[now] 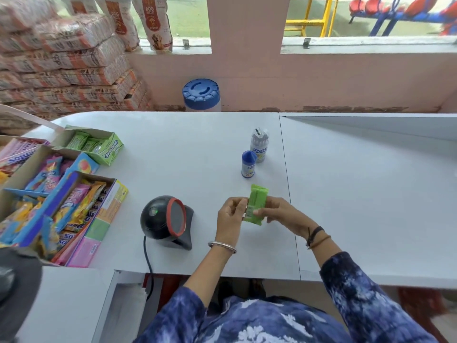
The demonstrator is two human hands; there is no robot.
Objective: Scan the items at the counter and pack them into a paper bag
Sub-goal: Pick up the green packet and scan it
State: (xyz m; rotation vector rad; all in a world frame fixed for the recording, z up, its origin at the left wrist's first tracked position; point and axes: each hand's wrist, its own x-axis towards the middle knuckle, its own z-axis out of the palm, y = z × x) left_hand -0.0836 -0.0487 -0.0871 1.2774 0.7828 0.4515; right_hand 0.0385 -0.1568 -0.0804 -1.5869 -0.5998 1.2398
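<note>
A green packet [256,203] is held upright over the white counter [197,149], with my left hand [230,216] on its left edge and my right hand [279,211] on its right side. The black barcode scanner [165,221] with a red-ringed window stands just left of my hands, facing them. Two more items stand behind the packet: a small blue-capped bottle [248,164] and a clear tube of pencils [259,144]. No paper bag is in view.
Open boxes of sweets and gum [61,189] fill the counter's left side. A blue-lidded jar [201,95] stands behind the counter by the wall. Stacked sacks [61,63] rise at the back left. The scanner's cable [148,266] drops over the front edge.
</note>
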